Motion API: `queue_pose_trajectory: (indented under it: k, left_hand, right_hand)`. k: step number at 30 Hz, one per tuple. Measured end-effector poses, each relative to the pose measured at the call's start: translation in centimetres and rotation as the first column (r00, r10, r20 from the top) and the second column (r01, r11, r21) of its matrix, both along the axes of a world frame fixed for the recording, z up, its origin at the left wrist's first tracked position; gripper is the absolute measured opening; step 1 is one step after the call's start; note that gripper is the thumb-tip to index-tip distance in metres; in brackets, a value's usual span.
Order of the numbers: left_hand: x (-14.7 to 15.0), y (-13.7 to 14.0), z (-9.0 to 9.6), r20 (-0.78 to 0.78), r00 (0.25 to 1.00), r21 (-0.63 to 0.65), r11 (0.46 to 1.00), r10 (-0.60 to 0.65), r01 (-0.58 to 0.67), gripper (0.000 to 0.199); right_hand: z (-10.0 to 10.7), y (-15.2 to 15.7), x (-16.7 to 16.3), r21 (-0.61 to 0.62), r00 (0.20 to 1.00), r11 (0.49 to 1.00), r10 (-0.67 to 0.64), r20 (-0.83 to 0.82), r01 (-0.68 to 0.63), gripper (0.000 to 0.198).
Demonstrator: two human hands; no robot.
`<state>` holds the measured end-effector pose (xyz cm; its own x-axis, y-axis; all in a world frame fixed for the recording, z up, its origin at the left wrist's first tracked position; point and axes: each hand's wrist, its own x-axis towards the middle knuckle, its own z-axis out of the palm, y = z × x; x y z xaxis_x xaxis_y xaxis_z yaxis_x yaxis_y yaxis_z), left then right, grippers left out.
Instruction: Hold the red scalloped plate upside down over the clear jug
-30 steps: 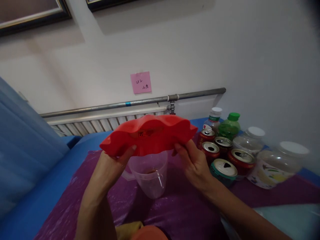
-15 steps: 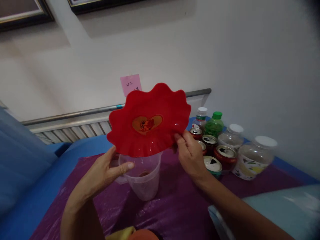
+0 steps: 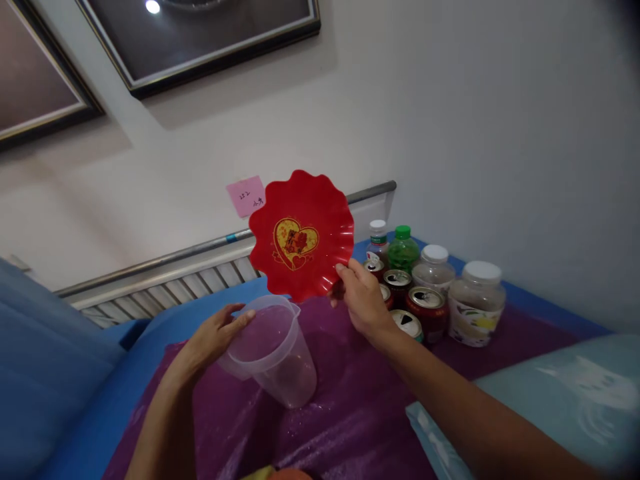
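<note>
The red plate (image 3: 301,235) has a wavy, scalloped rim and a glossy face printed with a gold heart around a red figure. It stands almost upright in the air, face toward the camera, pinched at its lower right edge by the right hand (image 3: 361,300). Below and to its left is a clear plastic jug (image 3: 273,350) with a small spout, tilted on the purple sheet, a little brownish liquid at its bottom. The left hand (image 3: 216,333) grips its rim and handle side.
</note>
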<state>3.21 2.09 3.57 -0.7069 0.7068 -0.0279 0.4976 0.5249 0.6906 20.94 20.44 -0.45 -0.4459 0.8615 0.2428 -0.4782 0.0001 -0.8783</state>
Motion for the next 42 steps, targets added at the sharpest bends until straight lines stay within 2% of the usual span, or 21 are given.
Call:
queue_pose_trajectory:
  k: [3,5,6,8,9,11,13,15,19,23,26,29,34,36,39,42]
  left_hand:
    - [0.1,-1.7,-0.9,0.039,0.997,0.106,0.992,0.065,-0.069,0.065]
    - [0.6,-3.5,-2.6,0.116,0.986,0.203,0.968,0.122,-0.144,0.061]
    - [0.9,-4.4,-3.8,0.183,0.974,0.260,0.949,0.131,-0.176,0.060]
    - [1.5,-5.8,-6.3,0.326,0.944,0.422,0.888,0.043,-0.186,0.057]
    - [1.9,-6.3,-7.5,0.357,0.933,0.482,0.848,0.039,-0.220,0.054]
    - [2.5,-6.8,-9.3,0.361,0.931,0.550,0.795,0.052,-0.257,0.047]
    - [3.1,-7.1,-10.3,0.341,0.938,0.576,0.776,0.056,-0.256,0.041]
    - [3.5,-7.6,-10.5,0.371,0.928,0.601,0.752,0.038,-0.271,0.039]
    - [4.0,-10.0,-9.9,0.507,0.852,0.599,0.657,0.132,-0.458,0.045]
    - [4.9,-12.4,-9.3,0.453,0.851,0.590,0.626,0.267,-0.510,0.045]
    - [6.0,-13.3,-8.9,0.449,0.826,0.615,0.553,0.341,-0.562,0.048]
    - [6.7,-13.2,-8.7,0.505,0.805,0.632,0.502,0.310,-0.590,0.052]
    - [6.7,-11.1,-9.6,0.549,0.811,0.692,0.434,0.204,-0.577,0.041]
    - [6.4,-10.2,-10.2,0.541,0.821,0.707,0.429,0.183,-0.562,0.038]
    - [6.1,-9.2,-10.8,0.529,0.837,0.719,0.452,0.137,-0.528,0.035]
    - [5.9,-8.7,-11.3,0.545,0.830,0.707,0.465,0.122,-0.533,0.034]
  right_hand:
    - [0.1,0.0,-0.1,-0.076,0.997,0.994,0.073,-0.031,-0.075,0.017]
    - [0.1,-0.2,-0.2,-0.098,0.994,0.990,0.099,-0.035,-0.102,0.015]
    - [0.0,-0.3,-0.2,-0.109,0.993,0.987,0.111,-0.035,-0.114,0.014]
    - [-0.2,-0.5,-0.3,-0.132,0.991,0.982,0.131,-0.031,-0.134,0.013]
    - [-0.4,-0.7,-0.4,-0.142,0.990,0.980,0.139,-0.027,-0.142,0.013]
    - [-0.7,-1.1,-0.5,-0.160,0.988,0.975,0.152,-0.012,-0.152,0.012]
    - [-1.0,-1.5,-0.7,-0.177,0.987,0.972,0.158,0.008,-0.154,0.012]
    - [-1.3,-1.6,-0.8,-0.194,0.987,0.970,0.158,0.032,-0.149,0.009]
    - [-2.0,-1.1,-0.5,-0.241,0.982,0.962,0.156,0.111,-0.126,0.007]
    - [-3.8,-0.7,0.6,-0.297,0.946,0.947,0.203,0.252,-0.124,0.005]
    - [-5.6,-1.3,1.6,-0.339,0.890,0.930,0.271,0.367,-0.144,0.021]
    - [-7.1,-2.0,2.2,-0.370,0.825,0.912,0.342,0.449,-0.176,0.028]
    - [-8.3,-2.2,2.2,-0.364,0.731,0.906,0.397,0.555,-0.216,0.032]
    - [-8.5,-2.0,2.1,-0.333,0.687,0.915,0.393,0.611,-0.228,0.032]
    - [-8.3,-1.8,2.2,-0.247,0.604,0.937,0.349,0.717,-0.249,0.031]
    - [-7.5,-2.0,3.1,-0.079,0.527,0.960,0.214,0.822,-0.268,0.026]
